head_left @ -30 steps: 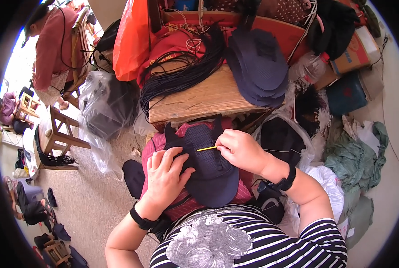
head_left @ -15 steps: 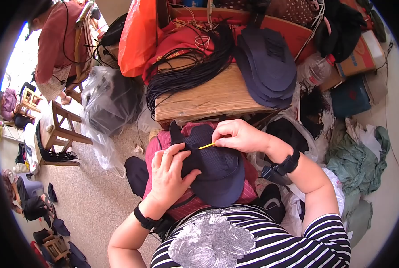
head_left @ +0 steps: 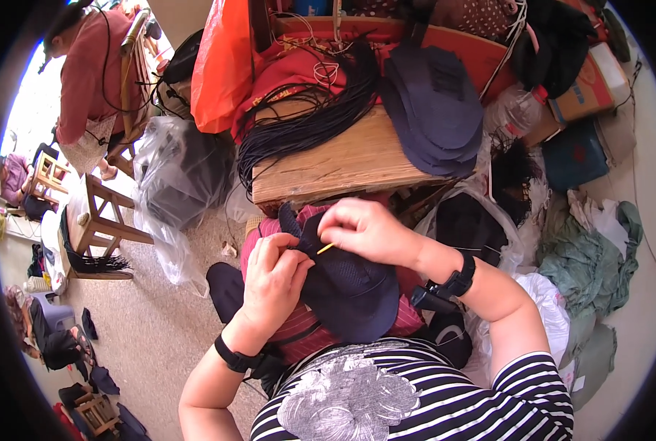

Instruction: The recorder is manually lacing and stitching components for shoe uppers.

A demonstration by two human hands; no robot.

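The dark blue cap (head_left: 351,298) was held just off the near edge of the wooden counter (head_left: 321,163), its brim turned away from the counter, over a pinkish-red striped cloth (head_left: 410,314). At the cap's left side, on the counter's near side, dark fabric was pinched by the left hand (head_left: 276,275), its thumb and fingertips drawn together. A thin yellow stick (head_left: 326,249) was gripped in the bent fingers of the right hand (head_left: 359,231), nearer the counter than the left; its exposed end was slanted toward the left fingertips. Whether the fabric was touched by that end could not be told.

On the counter, a bundle of black cords (head_left: 310,128) was spread over the left and middle part, while a stack of dark blue rounded pieces (head_left: 431,99) was laid at the right end. A red cloth (head_left: 287,84) was bunched along the counter's far side, and an orange-red plastic bag (head_left: 218,81) was hung beyond its far left corner. Left of the counter, dark material was wrapped in a clear plastic bag (head_left: 181,173). To its right, a clear bottle (head_left: 514,112) and, farther off, crumpled green fabric (head_left: 592,253) were seen.
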